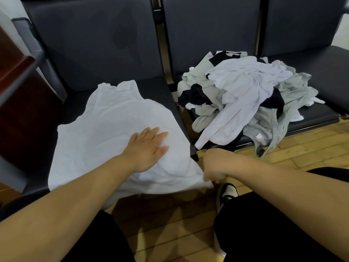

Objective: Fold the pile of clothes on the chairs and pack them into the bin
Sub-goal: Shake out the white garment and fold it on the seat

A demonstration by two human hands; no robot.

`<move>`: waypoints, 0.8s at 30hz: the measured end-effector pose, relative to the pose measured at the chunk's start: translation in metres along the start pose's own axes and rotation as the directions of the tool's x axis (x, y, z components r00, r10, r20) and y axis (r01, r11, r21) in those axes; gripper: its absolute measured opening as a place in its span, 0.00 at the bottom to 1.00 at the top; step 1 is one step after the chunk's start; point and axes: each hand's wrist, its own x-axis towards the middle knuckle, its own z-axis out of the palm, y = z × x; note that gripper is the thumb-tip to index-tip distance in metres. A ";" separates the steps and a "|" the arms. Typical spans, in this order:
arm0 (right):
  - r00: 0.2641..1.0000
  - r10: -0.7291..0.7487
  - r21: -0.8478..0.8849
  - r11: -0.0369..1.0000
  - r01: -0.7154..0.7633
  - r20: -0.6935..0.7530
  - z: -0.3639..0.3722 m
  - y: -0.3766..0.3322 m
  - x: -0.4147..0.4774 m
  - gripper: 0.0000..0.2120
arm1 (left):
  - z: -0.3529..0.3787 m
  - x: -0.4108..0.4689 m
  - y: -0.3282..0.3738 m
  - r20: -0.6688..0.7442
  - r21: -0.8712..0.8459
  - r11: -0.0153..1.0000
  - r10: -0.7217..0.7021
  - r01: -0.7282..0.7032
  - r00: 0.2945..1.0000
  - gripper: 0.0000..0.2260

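Note:
A white sleeveless shirt point(105, 129) lies spread flat on the left chair seat point(154, 87), its hem hanging over the front edge. My left hand point(146, 148) rests palm down on the shirt's lower right part, fingers apart. My right hand point(214, 167) is closed on the shirt's lower right corner at the seat's front edge. A pile of white, grey and black clothes point(245, 99) is heaped on the middle chair seat, some pieces hanging over its front. No bin is in view.
Dark padded chair backs point(211, 31) stand behind the seats, with a third seat point(324, 76) at right. A dark wooden cabinet point(17, 87) is at left. Wooden floor point(170, 220), my black-trousered legs and a black-and-white shoe point(226, 193) are below.

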 end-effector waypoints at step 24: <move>0.805 -0.180 0.267 0.883 0.386 -0.565 -0.071 -0.072 0.076 0.14 | -0.033 -0.024 -0.082 0.000 -0.152 0.886 -0.443 0.438 0.897 0.29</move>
